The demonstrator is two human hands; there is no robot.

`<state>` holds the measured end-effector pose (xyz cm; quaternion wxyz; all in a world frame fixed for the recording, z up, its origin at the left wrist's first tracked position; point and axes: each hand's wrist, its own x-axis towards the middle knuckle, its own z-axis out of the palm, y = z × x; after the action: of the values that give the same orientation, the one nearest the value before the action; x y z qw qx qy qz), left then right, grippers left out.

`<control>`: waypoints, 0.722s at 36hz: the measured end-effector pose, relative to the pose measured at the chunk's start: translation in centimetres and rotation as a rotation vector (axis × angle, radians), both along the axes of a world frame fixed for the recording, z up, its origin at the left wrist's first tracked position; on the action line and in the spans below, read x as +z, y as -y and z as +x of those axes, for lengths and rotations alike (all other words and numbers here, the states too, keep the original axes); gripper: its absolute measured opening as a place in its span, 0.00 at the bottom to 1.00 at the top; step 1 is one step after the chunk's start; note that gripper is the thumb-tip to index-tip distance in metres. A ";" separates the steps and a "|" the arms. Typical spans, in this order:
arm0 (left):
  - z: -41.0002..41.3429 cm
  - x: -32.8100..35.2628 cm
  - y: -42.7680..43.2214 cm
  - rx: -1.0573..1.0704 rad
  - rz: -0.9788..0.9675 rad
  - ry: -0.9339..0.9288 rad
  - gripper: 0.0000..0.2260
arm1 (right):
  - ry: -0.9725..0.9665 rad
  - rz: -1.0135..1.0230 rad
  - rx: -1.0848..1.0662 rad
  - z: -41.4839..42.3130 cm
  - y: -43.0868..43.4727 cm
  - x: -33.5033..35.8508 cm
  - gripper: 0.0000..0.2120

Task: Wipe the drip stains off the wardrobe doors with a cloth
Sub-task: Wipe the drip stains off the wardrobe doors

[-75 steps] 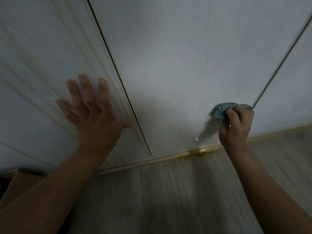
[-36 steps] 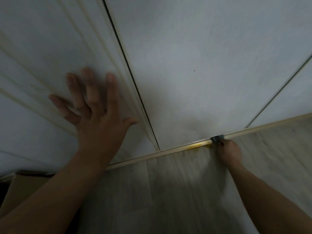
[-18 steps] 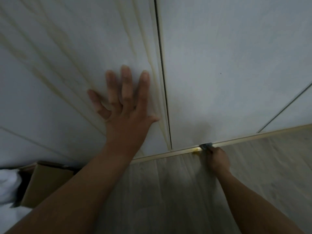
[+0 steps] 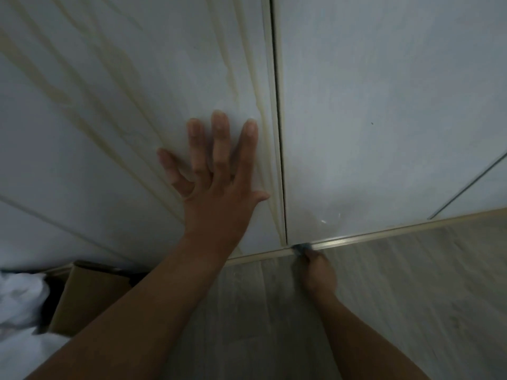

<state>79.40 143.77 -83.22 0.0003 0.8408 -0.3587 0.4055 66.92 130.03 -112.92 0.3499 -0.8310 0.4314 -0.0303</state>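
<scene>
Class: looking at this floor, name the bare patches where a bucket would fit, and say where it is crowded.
Bare floor lies between the left arm and the right hand, below the rail. A wider stretch lies right of that hand. The left corner is crowded: a box and white fabric sit there.

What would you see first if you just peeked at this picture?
A big left hand lies spread flat on the left wardrobe door, among long yellowish drip stains. Low down, the right hand holds a small cloth against the strip under the doors.
</scene>
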 end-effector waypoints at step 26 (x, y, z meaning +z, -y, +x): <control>-0.1 0.3 -0.1 0.014 0.015 -0.045 0.63 | 0.849 0.638 -1.070 -10.3 16.0 4.3 0.21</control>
<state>79.35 143.91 -82.90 -0.0006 0.8522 -0.3559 0.3836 56.57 114.05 -108.60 0.6474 -0.2832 0.5921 -0.3874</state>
